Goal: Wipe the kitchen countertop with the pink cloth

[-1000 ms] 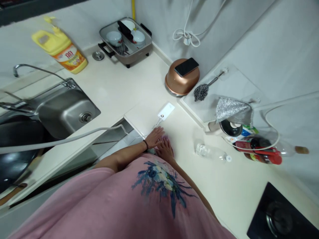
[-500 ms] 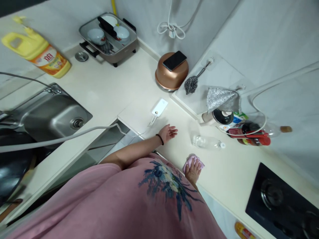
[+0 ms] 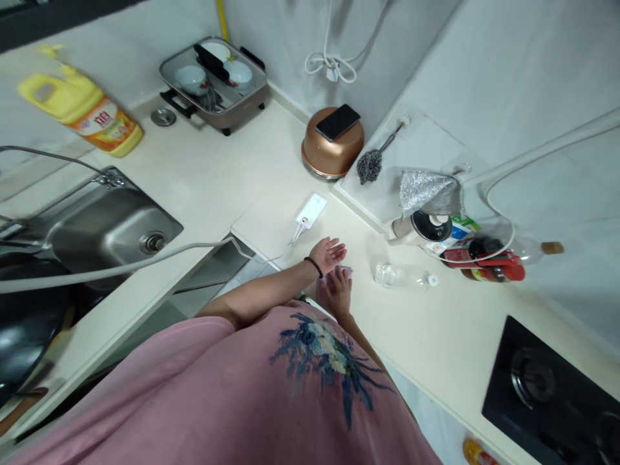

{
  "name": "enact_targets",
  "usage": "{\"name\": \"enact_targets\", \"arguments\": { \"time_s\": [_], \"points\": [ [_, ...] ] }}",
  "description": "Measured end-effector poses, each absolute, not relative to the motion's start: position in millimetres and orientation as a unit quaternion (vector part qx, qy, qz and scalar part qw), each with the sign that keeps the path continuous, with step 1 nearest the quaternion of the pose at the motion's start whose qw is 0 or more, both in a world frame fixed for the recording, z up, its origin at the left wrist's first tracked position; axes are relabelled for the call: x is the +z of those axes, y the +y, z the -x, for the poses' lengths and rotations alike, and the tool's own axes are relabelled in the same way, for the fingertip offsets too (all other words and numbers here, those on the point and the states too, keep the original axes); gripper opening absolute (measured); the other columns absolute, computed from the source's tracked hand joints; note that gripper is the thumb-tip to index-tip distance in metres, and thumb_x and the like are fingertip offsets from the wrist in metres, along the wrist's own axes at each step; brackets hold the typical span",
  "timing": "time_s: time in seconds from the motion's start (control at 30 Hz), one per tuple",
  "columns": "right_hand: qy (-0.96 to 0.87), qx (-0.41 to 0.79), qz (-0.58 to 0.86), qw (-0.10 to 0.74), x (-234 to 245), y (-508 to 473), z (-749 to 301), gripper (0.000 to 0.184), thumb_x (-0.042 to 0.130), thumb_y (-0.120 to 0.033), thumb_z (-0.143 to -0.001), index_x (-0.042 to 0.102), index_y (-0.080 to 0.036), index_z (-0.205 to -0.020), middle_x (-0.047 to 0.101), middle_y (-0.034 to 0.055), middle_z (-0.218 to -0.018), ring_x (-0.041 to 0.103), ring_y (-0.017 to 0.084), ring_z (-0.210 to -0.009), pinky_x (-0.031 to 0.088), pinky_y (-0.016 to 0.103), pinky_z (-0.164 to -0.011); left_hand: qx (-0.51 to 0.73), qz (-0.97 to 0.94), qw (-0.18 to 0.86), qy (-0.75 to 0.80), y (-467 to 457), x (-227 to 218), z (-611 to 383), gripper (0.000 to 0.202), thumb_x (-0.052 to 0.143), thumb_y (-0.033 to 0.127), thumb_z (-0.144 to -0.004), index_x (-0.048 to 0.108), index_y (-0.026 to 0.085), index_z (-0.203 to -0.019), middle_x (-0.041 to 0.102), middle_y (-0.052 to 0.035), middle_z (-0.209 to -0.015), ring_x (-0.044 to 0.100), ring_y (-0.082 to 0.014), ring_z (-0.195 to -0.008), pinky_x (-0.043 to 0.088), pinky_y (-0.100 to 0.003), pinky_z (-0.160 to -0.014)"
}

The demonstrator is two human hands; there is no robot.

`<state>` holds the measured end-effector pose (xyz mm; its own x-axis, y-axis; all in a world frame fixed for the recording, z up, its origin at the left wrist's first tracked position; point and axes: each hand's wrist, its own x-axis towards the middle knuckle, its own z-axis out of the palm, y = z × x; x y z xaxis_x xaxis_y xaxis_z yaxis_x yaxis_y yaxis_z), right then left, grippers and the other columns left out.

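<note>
My left hand (image 3: 328, 255) is held over the counter, palm turned up and fingers loosely apart, with nothing in it. A dark beaded bracelet is on that wrist. Just below it, my right hand (image 3: 339, 294) presses a pink cloth (image 3: 321, 296) flat on the countertop near its front edge; the hand covers much of the cloth. A white power bank (image 3: 310, 210) with a short white cable lies beyond my left hand. To the right of both hands, a clear plastic bottle (image 3: 402, 276) with a white cap lies on its side.
A copper-coloured pot (image 3: 334, 152) with a phone (image 3: 338, 123) on top stands in the corner. Left are an electric pan (image 3: 217, 106) holding bowls, a yellow detergent jug (image 3: 92, 113) and a sink (image 3: 109, 226). Sauce bottles (image 3: 484, 258) and a black gas stove (image 3: 557, 394) are right.
My right hand has slid the pink cloth leftward across the counter until it is close beside my left hand. My left hand has hardly moved and stays palm up.
</note>
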<state>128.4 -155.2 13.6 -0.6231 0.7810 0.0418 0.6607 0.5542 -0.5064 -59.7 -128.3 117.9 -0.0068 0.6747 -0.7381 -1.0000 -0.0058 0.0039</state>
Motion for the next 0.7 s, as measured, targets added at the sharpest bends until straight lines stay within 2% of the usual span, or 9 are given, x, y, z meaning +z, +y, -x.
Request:
{"name": "enact_targets", "arguments": {
  "time_s": [0.1,0.23,0.43,0.53,0.63,0.7],
  "points": [
    [-0.808,0.316,0.427,0.256,37.7,-150.8,-117.8,0.039,0.066,-0.055,-0.092,0.075,-0.021,-0.109,0.075,0.0152,-0.121,0.064,0.031,-0.123,0.05,0.054,-0.11,0.661,0.315,0.609,0.304,-126.1,115.6,65.7,0.026,0.049,0.034,-0.109,0.065,0.016,-0.118,0.07,-0.0108,-0.095,0.071,-0.0178,-0.078,0.063,-0.028,-0.069],
    [-0.763,0.451,0.383,0.26,68.7,-153.8,-90.8,0.032,0.074,-0.054,-0.085,0.073,-0.022,-0.094,0.077,0.006,-0.093,0.07,0.023,-0.092,0.058,0.04,-0.091,0.672,0.35,0.581,0.297,-118.8,113.9,67.1,0.026,0.048,0.034,-0.109,0.064,0.017,-0.12,0.069,-0.0117,-0.099,0.071,-0.0178,-0.081,0.064,-0.028,-0.069],
    [-0.736,0.44,0.408,0.312,87.8,-160.8,-71.1,0.028,0.069,-0.051,-0.088,0.071,-0.023,-0.083,0.076,0.0034,-0.08,0.068,0.02,-0.079,0.057,0.035,-0.079,0.683,0.337,0.569,0.311,-112.1,111.6,68.6,0.025,0.049,0.037,-0.109,0.062,0.018,-0.12,0.068,-0.0116,-0.105,0.071,-0.0161,-0.082,0.063,-0.026,-0.073],
    [-0.755,0.423,0.395,0.306,92.2,-162.1,-72.4,0.027,0.067,-0.05,-0.089,0.069,-0.024,-0.079,0.074,0.0027,-0.076,0.066,0.02,-0.075,0.056,0.034,-0.076,0.677,0.307,0.562,0.363,-111.5,104.3,67.0,0.025,0.056,0.036,-0.106,0.062,0.019,-0.123,0.07,-0.0102,-0.104,0.069,-0.0146,-0.079,0.062,-0.026,-0.075],
    [-0.781,0.403,0.374,0.296,96.7,-163.2,-70.5,0.027,0.066,-0.047,-0.09,0.068,-0.024,-0.078,0.073,0.0026,-0.076,0.066,0.019,-0.074,0.055,0.033,-0.074,0.664,0.198,0.54,0.479,-114.8,95.3,66.2,0.032,0.067,0.036,-0.099,0.064,0.022,-0.127,0.071,-0.0062,-0.098,0.069,-0.015,-0.078,0.06,-0.028,-0.077],
    [-0.796,0.391,0.358,0.292,98.9,-164.6,-66.6,0.026,0.065,-0.046,-0.092,0.068,-0.024,-0.078,0.072,0.0023,-0.076,0.066,0.019,-0.074,0.055,0.032,-0.073,0.649,0.07,0.533,0.538,-120.9,90.7,67.8,0.032,0.074,0.032,-0.092,0.069,0.025,-0.122,0.07,-0.0044,-0.096,0.07,-0.018,-0.088,0.059,-0.03,-0.086]
  ]
}}
